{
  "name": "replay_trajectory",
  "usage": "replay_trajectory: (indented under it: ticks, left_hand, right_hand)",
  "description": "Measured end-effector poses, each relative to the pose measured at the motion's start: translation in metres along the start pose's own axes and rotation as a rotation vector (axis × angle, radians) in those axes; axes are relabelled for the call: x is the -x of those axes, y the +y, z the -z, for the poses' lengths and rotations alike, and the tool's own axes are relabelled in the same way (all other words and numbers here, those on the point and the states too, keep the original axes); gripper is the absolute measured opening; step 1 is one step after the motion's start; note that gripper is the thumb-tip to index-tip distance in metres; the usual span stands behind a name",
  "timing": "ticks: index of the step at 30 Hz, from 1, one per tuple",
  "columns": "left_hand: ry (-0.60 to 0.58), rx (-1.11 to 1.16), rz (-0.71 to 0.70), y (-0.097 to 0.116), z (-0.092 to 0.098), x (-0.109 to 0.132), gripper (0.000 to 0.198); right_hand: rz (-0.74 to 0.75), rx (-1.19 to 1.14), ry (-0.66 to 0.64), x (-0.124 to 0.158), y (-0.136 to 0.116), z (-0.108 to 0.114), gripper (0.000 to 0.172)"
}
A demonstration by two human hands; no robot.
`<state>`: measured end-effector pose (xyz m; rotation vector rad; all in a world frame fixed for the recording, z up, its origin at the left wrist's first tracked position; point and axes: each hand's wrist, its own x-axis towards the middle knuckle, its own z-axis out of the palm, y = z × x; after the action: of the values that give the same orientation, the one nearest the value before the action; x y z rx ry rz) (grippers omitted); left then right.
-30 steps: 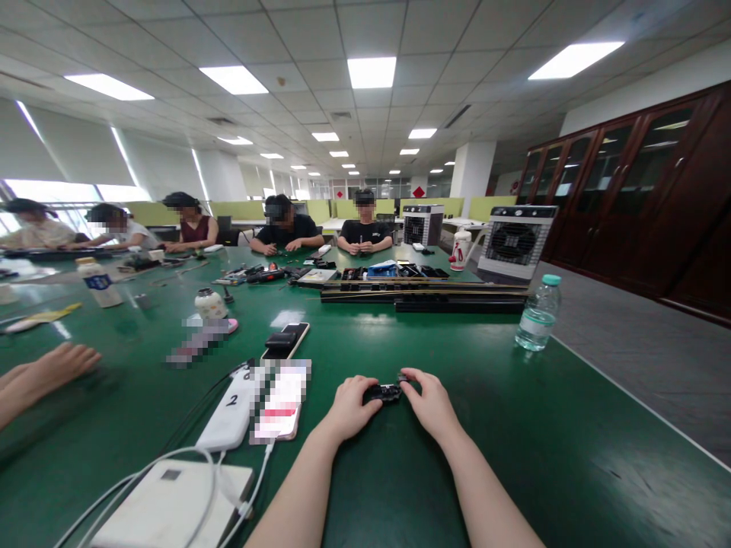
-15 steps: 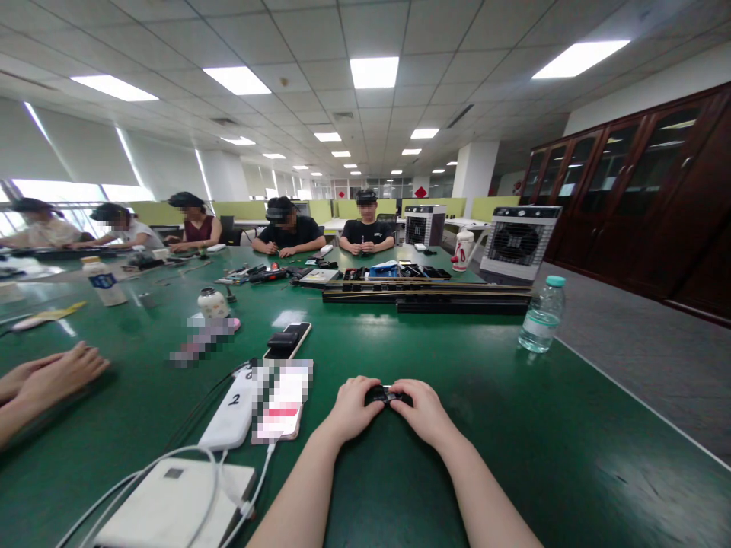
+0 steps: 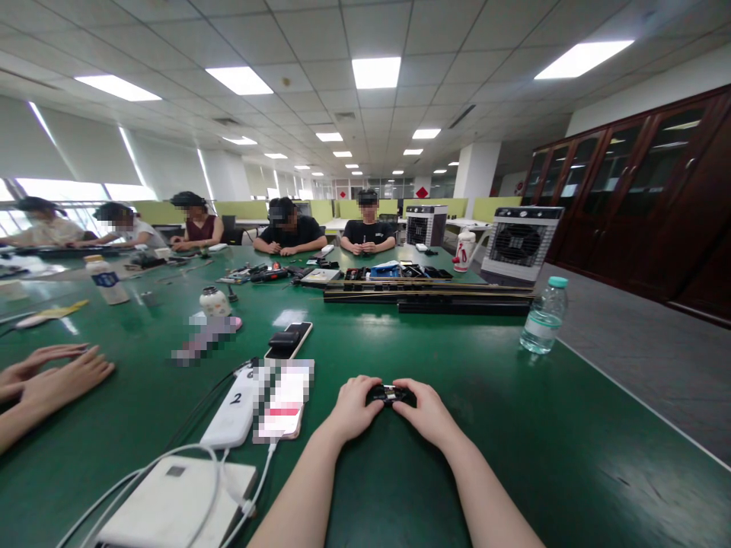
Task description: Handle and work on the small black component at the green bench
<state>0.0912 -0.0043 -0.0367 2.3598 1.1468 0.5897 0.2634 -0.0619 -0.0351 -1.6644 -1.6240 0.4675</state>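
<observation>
A small black part (image 3: pixel 389 394) is gripped at lower centre of the frame between the closed left hand (image 3: pixel 354 407) and right hand (image 3: pixel 426 411), above a green table (image 3: pixel 514 426).

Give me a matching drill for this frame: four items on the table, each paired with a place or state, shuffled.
Items:
1. small black part
2. water bottle
3. white power bank
4. black phone

Places/states:
A. stands near the table's right edge
B. held between left hand and right hand
C. lies beyond the blurred phone
D. marked "2", cable attached

Pairs: 1-B, 2-A, 3-D, 4-C
</observation>
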Motion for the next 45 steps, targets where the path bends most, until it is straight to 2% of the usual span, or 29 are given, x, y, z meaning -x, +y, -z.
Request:
replay_trajectory:
  ticks: [24,29,37,41,45]
  left_hand:
    - [0.0,-0.003,0.005,-0.001,0.0,0.0,0.04]
    - [-0.002,-0.008,0.004,-0.001,0.0,-0.001,0.037]
    - [0.0,-0.009,-0.009,-0.002,0.0,0.0,0.034]
    - [-0.001,-0.008,-0.001,0.0,0.001,0.0,0.035]
    - [0.004,-0.003,0.01,0.0,0.0,0.0,0.04]
  right_hand:
    - [0.025,-0.098,0.017,-0.004,0.01,-0.005,0.027]
    - [0.011,-0.066,-0.024,-0.004,0.01,-0.003,0.028]
    - [-0.027,-0.098,-0.01,-0.004,0.012,-0.003,0.033]
    - [-0.03,-0.111,0.013,-0.004,0.013,-0.004,0.032]
    - [-0.032,-0.086,-0.025,-0.005,0.015,-0.006,0.033]
